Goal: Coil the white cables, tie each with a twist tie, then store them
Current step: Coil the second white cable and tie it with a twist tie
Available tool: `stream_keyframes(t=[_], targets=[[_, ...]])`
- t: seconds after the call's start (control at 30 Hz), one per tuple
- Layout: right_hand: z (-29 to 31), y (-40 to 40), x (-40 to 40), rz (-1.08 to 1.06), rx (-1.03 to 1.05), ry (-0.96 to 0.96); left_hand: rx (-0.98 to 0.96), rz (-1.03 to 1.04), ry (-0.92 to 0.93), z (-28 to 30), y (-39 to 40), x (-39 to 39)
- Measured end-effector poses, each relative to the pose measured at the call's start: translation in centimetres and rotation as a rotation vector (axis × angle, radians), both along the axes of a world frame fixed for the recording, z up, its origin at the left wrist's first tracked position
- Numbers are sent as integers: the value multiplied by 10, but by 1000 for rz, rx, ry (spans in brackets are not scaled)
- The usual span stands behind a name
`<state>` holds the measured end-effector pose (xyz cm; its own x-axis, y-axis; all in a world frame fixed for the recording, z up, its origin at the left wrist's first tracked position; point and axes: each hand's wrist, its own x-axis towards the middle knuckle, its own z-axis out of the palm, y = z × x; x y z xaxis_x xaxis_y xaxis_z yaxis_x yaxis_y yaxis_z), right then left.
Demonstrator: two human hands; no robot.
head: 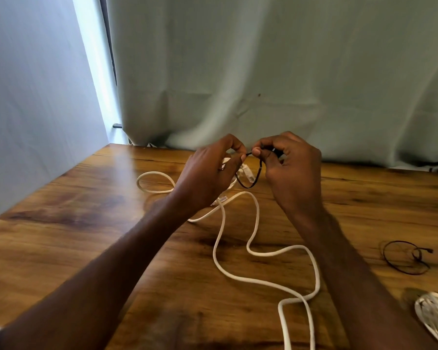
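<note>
A long white cable [257, 279] sprawls in loose loops across the wooden table [61, 223], and one strand runs off the near edge. Above the table's far side, my left hand [210, 170] and my right hand [291, 168] both pinch a thin black twist tie [250, 184] that hangs in a U between them. My left hand also grips white cable, and a clear plug [248, 173] shows beside the tie. A second clear plug [221, 199] lies below my left wrist.
A second black twist tie [406, 257] lies looped on the table at the right. A coiled white cable bundle [435, 319] sits at the bottom right corner. A pale curtain [263, 72] hangs behind the table, and a wall stands at the left.
</note>
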<state>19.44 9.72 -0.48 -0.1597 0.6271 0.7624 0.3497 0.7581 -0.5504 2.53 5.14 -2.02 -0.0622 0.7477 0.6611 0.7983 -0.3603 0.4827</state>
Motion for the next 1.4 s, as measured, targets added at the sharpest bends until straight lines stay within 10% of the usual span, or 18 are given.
stream_keyframes(t=[0.2,0.73,1.4], targets=[[9,-3,2,97,-422,329,67,28,-23,-3,1,2],[13,-3,10,393,-887,493,68,-65,-84,-3,0,6],[7,-1,2,170,-572,381,39,-63,-76,-2,-1,5]])
